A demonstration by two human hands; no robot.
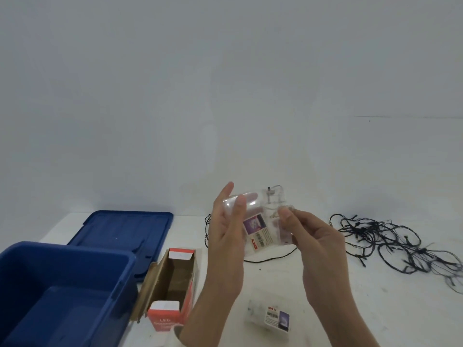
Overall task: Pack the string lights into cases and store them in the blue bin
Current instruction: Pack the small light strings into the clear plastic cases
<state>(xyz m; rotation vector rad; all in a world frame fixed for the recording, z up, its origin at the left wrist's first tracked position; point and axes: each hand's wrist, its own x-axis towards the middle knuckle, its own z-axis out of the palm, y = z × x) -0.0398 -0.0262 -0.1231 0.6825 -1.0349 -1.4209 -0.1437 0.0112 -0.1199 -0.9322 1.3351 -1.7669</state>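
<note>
My left hand (226, 226) and my right hand (313, 236) hold up a clear plastic case (260, 221) with a printed label above the white table (350, 309). Thin wire and a small switch part show through the case near its top. My right fingertips pinch its right edge. A second clear labelled case (271, 315) lies on the table below my hands. A tangle of dark string lights (390, 244) is spread out on the right. Another dark cord (273, 257) runs behind and under the held case. The open blue bin (62, 291) stands at the lower left.
The blue bin lid (125, 231) lies flat behind the bin. An open red and white cardboard box (172, 284) lies beside the bin, flaps open, its inside showing nothing. A plain white wall rises behind the table.
</note>
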